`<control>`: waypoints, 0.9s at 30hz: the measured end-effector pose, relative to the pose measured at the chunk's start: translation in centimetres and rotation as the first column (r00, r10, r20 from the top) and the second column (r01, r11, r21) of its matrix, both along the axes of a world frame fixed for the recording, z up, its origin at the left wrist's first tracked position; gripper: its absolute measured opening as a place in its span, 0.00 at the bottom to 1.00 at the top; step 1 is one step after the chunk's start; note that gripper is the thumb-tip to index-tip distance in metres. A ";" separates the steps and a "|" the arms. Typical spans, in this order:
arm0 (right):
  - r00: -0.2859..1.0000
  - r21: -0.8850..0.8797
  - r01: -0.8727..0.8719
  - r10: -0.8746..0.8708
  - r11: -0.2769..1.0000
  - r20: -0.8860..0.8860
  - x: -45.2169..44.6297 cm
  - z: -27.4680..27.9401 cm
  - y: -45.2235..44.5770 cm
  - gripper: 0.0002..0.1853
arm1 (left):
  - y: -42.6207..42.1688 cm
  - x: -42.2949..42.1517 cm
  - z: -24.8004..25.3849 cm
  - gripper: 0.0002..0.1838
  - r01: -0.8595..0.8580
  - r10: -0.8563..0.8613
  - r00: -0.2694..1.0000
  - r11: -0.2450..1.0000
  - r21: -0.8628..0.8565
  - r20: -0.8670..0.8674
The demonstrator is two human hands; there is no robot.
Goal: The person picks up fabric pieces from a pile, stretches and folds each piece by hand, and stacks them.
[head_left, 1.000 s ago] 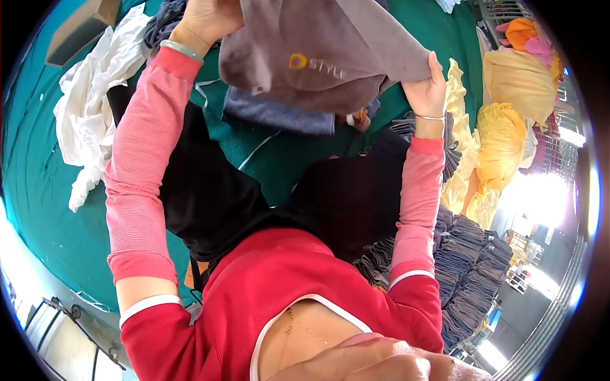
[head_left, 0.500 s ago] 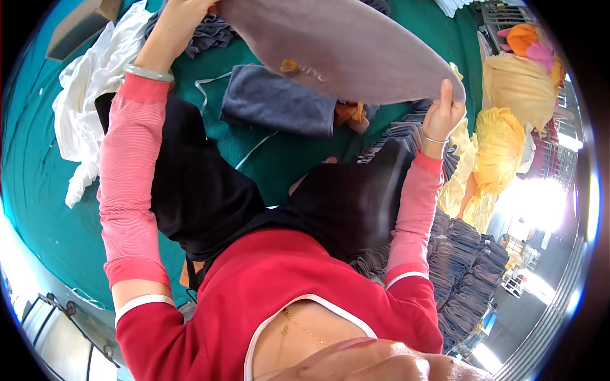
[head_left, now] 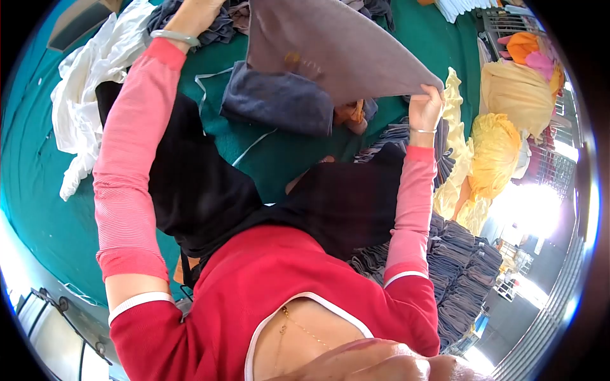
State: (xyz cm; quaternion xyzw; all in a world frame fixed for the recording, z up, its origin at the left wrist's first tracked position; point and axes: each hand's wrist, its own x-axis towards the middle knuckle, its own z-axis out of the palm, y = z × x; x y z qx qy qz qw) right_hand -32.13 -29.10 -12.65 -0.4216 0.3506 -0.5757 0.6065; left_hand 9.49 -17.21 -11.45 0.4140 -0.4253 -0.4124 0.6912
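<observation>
A grey-brown towel (head_left: 356, 47) with small faint lettering is held up in front of me, its upper part cut off by the top of the view. My right hand (head_left: 426, 109) pinches its right corner between thumb and fingers. My left hand (head_left: 198, 14) is at the top edge, left of the towel; its fingers are out of view, so its grip cannot be made out. Below the towel, a folded dark grey cloth (head_left: 276, 101) lies on the green sheet (head_left: 254, 162) between my legs. An orange-brown piece (head_left: 348, 114) pokes out at its right end.
White cloth (head_left: 86, 105) is heaped at left, with a box (head_left: 79, 25) above it. Crumpled dark cloth (head_left: 216, 28) lies behind my left hand. Stacks of folded dark cloths (head_left: 460, 273) stand at right, below yellow bundles (head_left: 495, 152). A pale cord (head_left: 254, 147) crosses the sheet.
The towel's left edge has shifted right and now hangs straighter, its lower left part covering some of the folded cloth. My left hand moved slightly right, my right hand slightly left.
</observation>
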 end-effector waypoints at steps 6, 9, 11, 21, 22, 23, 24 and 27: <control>0.946 0.082 -0.232 0.245 0.969 -0.212 -2.0 -1.2 4.6 0.11 | 6.8 2.3 -1.1 0.09 0.212 -0.375 0.750 0.916 0.340 0.545; 0.734 0.352 -0.468 0.579 0.810 -0.355 -4.3 -4.8 6.3 0.11 | 10.4 1.5 -1.8 0.07 0.420 -0.653 0.736 0.647 0.636 0.179; 0.655 0.479 -0.509 0.682 0.716 -0.324 -4.8 -7.5 7.4 0.11 | 11.2 1.2 -4.5 0.07 0.414 -0.686 0.711 0.587 0.696 0.156; 0.225 0.408 -0.281 0.473 0.869 -0.852 -0.6 -17.0 -0.3 0.14 | 6.1 -0.5 -15.2 0.19 -0.388 -0.367 0.491 0.719 0.576 0.790; 0.095 0.282 -0.277 0.318 0.919 -0.943 0.4 -17.4 -0.7 0.16 | 5.8 -2.0 -13.3 0.21 -0.498 -0.391 0.305 0.712 0.495 0.868; 0.159 0.215 -0.360 0.287 0.908 -0.945 1.3 -18.0 -1.5 0.16 | 5.4 -2.9 -11.5 0.24 -0.441 -0.421 0.354 0.712 0.546 0.835; 0.225 0.143 -0.436 0.262 0.888 -0.939 2.2 -18.8 -2.4 0.17 | 5.1 -3.9 -10.7 0.23 -0.402 -0.348 0.374 0.774 0.489 0.860; 0.212 0.143 -0.526 0.292 0.838 -0.932 5.7 -21.3 -4.7 0.18 | 4.5 -6.9 -8.6 0.18 -0.251 -0.133 0.351 0.940 0.230 0.927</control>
